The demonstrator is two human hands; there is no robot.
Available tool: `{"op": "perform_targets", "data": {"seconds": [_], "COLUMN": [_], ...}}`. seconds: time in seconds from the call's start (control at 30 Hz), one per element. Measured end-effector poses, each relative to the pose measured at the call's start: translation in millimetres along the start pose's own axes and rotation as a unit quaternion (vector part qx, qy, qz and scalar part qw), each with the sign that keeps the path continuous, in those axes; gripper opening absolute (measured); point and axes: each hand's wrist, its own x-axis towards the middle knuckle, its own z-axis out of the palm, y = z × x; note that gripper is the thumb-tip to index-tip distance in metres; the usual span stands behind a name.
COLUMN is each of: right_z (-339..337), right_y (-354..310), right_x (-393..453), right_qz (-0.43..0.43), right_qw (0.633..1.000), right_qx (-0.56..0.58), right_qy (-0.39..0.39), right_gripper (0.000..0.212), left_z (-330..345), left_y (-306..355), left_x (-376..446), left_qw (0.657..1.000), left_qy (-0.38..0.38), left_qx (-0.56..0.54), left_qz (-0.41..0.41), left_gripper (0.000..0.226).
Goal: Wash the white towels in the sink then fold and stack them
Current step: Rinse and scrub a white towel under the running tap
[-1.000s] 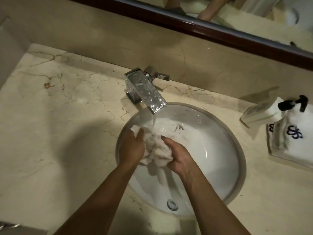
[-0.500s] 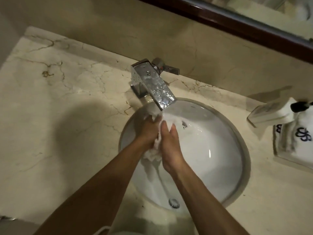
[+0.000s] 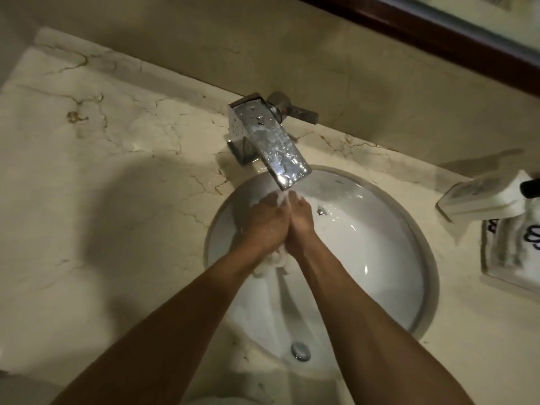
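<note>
From the head camera, my left hand [image 3: 264,222] and right hand [image 3: 301,220] are pressed palm to palm over the white basin of the sink [image 3: 380,258], squeezing a wet white towel [image 3: 273,260] between them. Most of the cloth is hidden inside my palms; a bunched tail hangs out below my wrists, and a little white shows at my fingertips, right under the spout. I hold it there so the running water falls straight onto the cloth and the runoff goes into the bowl rather than onto the counter.

The chrome faucet [image 3: 271,147] juts out over the back of the basin, its top beaded with droplets, and its lever handle [image 3: 295,111] points off to the right. Water pools and glints at the back of the bowl. The drain [image 3: 300,350] sits at the near side of the basin, apart from my hands.

The cracked marble counter [image 3: 117,171] surrounds the sink. At its right edge lies a folded white cloth with a dark monogram [image 3: 514,249], beside a pale pump bottle with a black top [image 3: 482,194], both well apart from the wet work; whether that cloth is one of the towels to be washed I cannot tell. A dark wooden mirror frame [image 3: 438,27] runs along the wall above.

I judge this as the washing step, with folding and stacking not yet begun.
</note>
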Motion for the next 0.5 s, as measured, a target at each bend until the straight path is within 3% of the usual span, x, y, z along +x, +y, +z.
{"op": "perform_targets", "data": {"seconds": [0.1, 0.2, 0.3, 0.4, 0.5], "right_z": [12.8, 4.9, 1.1, 8.9, -7.4], "right_y": [-5.2, -5.4, -5.5, -8.4, -1.7], "right_x": [-24.2, -25.5, -11.2, -41.6, -54.1], "right_qz": [-0.039, -0.067, 0.007, -0.009, -0.007], "right_qw": [0.999, 0.997, 0.999, 0.998, 0.995], "right_qx": [-0.019, -0.043, 0.03, 0.007, -0.021], "right_qy": [-0.021, -0.009, -0.008, -0.067, -0.102], "right_gripper": [0.03, 0.028, 0.024, 0.032, 0.035], "left_z": [-11.6, -7.1, 2.6, -11.2, -15.3], "left_y": [-4.8, -2.4, -2.5, -3.6, -14.6], "left_x": [14.9, 2.7, -14.2, 5.1, 0.1], "left_qw": [0.998, 0.999, 0.999, 0.993, 0.995], "left_qy": [0.047, 0.028, 0.007, 0.036, 0.077], "left_qx": [-0.029, 0.017, 0.051, 0.109, 0.045], "left_qz": [-0.021, -0.021, -0.013, -0.04, -0.048], "left_gripper": [0.032, 0.04, 0.045, 0.052, 0.061]}}
